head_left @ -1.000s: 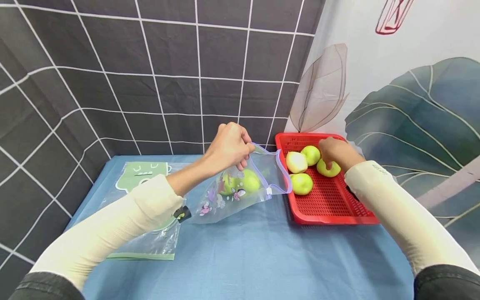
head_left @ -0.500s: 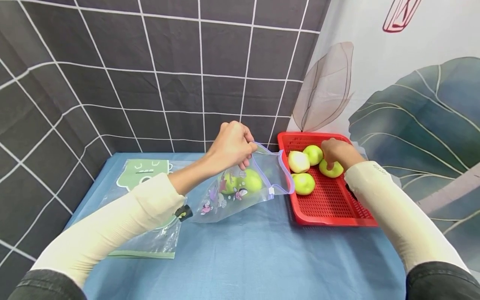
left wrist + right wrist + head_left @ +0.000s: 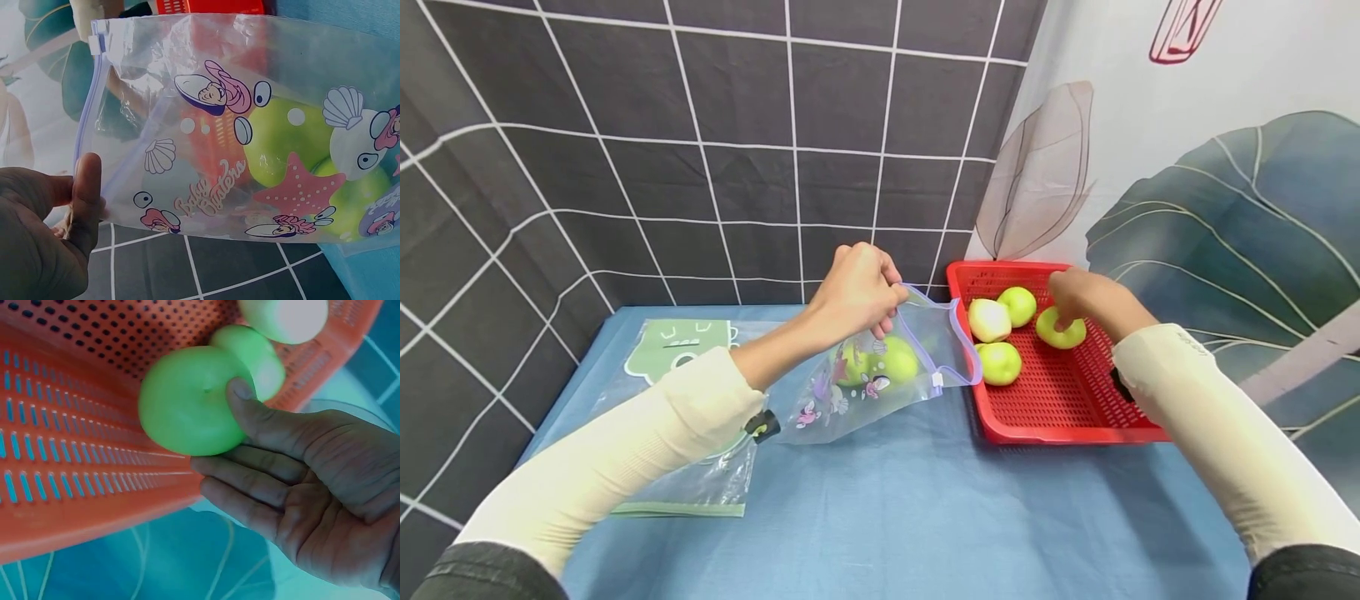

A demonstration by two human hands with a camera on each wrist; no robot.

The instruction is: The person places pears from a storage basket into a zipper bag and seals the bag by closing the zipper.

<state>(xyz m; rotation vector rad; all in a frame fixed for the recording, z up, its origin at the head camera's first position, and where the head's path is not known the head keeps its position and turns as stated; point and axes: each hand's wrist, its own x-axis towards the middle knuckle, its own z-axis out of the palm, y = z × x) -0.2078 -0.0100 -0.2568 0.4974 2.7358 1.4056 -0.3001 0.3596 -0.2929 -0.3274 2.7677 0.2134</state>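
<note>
My left hand pinches the rim of a clear slider zip bag between thumb and fingers. The bag's purple-edged mouth faces the basket, and green apples show through its printed film. Over at the red basket, my right hand grips a green apple, thumb on top and fingers beneath. Several more apples lie in the basket, one of them a pale apple to the left of the held one.
A flat plastic bag with a green print lies on the blue cloth, partly under my left forearm. The basket's rim stands close to the zip bag's mouth. A dark gridded backdrop rises behind the table.
My right hand and its apple have shifted slightly to the right, away from the other apples. The left hand keeps its hold on the bag's rim.
</note>
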